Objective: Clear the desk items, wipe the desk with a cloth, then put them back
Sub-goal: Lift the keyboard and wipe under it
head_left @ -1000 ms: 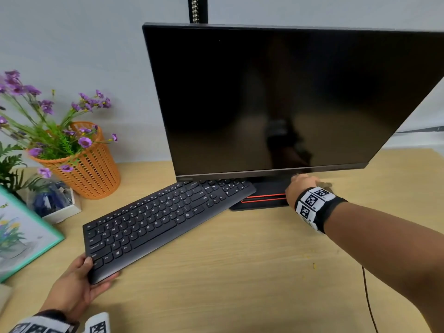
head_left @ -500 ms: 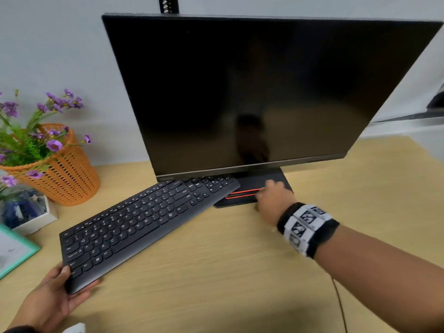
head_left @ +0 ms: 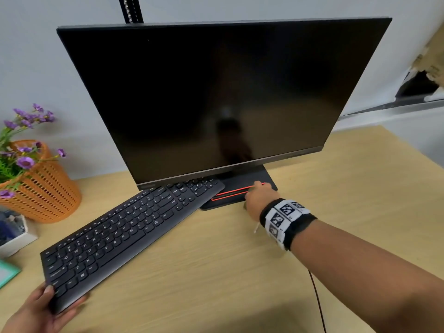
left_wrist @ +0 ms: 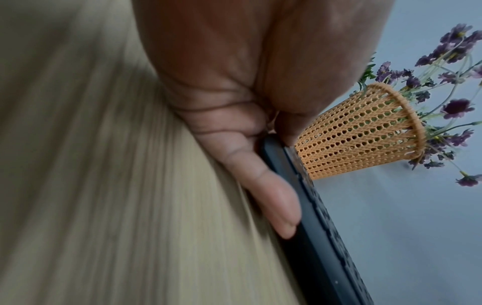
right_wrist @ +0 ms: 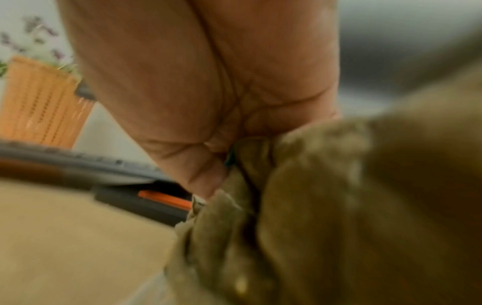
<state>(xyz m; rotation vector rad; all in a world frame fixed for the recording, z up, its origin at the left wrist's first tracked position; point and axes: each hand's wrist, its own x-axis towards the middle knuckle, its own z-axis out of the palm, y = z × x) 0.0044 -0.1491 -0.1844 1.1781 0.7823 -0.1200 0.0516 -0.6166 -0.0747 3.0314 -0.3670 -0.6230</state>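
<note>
A black keyboard [head_left: 129, 231] lies slanted across the wooden desk [head_left: 216, 284], its far end resting on the monitor's base. My left hand [head_left: 45, 306] grips its near left corner, thumb on top; the left wrist view shows the fingers [left_wrist: 260, 181] curled under the keyboard's edge [left_wrist: 326, 247]. My right hand [head_left: 258, 200] sits at the front of the black monitor base [head_left: 240, 191] with its red stripe. In the right wrist view it holds a bunched brownish cloth [right_wrist: 300, 206]. The dark monitor [head_left: 216, 97] stands above.
An orange mesh basket [head_left: 45, 188] with purple flowers stands at the left beside a small white box [head_left: 16, 239] and a teal-framed picture [head_left: 7, 272]. A thin black cable [head_left: 317, 301] runs down the desk by my right forearm.
My right hand moved left from the monitor's right underside to the front of the base and stays there. The left hand keeps hold of the keyboard; the view has shifted.
</note>
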